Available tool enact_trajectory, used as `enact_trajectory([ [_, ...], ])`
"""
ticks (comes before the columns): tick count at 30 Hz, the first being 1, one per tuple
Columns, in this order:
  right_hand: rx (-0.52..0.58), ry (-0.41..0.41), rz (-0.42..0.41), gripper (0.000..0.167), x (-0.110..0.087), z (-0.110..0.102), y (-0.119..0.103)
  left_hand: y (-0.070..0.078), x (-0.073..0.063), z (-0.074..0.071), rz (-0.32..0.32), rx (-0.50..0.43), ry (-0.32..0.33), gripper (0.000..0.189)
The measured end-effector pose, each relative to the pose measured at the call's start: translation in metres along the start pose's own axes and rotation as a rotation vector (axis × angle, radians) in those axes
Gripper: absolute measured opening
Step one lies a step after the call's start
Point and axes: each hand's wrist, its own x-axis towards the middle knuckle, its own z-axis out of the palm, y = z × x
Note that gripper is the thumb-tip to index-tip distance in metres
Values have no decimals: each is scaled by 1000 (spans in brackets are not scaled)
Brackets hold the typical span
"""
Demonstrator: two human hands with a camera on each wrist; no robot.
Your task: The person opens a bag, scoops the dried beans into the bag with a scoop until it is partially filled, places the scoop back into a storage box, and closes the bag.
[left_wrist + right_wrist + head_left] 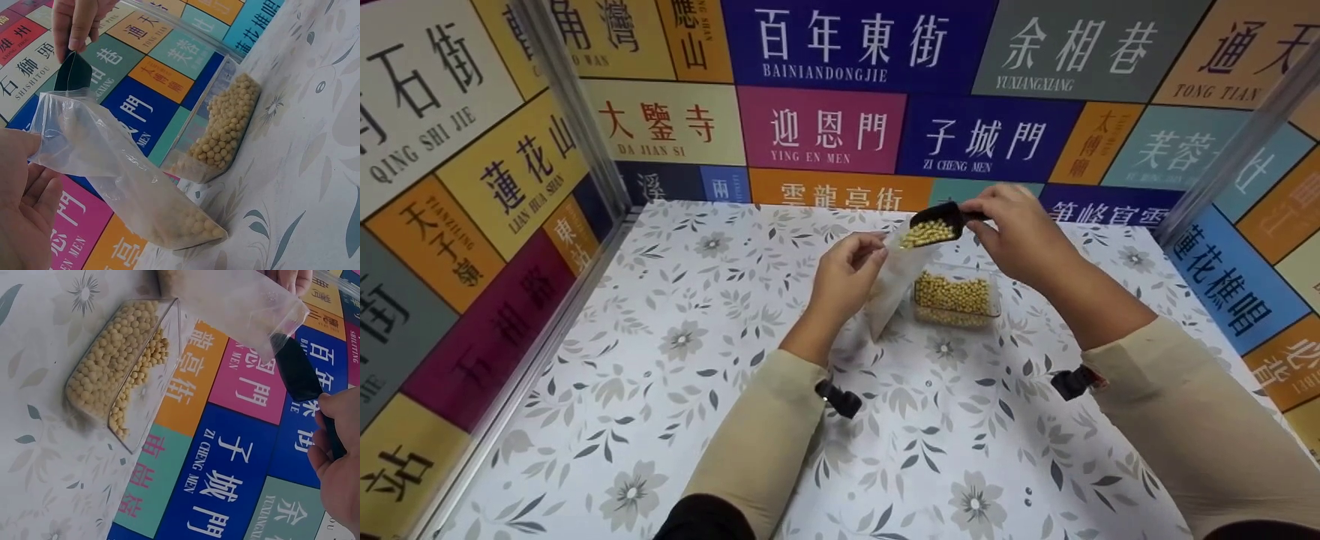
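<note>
Scoop (955, 218) meets rim of bag (889, 279), well above container (958, 319).

Black plastic scoop (953, 214), round yellow beans (928, 234) at the right hand (1023, 234)
Below the grip: flat white tabletop (754, 289), grey leaf-and-flower pattern

Over my remote head feed I counted two hands (844, 274) (1020, 232), one box (994, 298), one scoop (952, 216) at its twelve o'clock, one bag (889, 285) at its nine, and beans (952, 292) too many to tally.
</note>
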Motion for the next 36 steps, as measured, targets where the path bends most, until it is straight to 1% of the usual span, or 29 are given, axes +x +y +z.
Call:
enact_trajectory([
  [2,-14,22,-36,28,1,0,-2,1,0,0,11,-4,5,8],
  [5,-11,54,-66,26,2,1,-1,1,0,0,24,-5,17,8],
  [8,4,59,-56,26,0,0,0,1,1,0,35,-7,29,6],
  [11,14,41,-23,27,-4,-1,4,2,1,0,30,-2,31,6],
  [14,32,20,28,29,-9,-2,9,2,1,-1,14,4,30,6],
  [18,89,13,101,31,-16,-4,20,3,1,0,-2,12,28,6],
  [23,159,-5,186,35,-26,-6,35,2,1,-1,1,11,29,6],
  [30,188,-26,240,37,-35,-2,53,2,1,-1,19,13,42,6],
  [36,171,-91,290,37,-41,11,69,1,1,1,20,7,55,6],
])
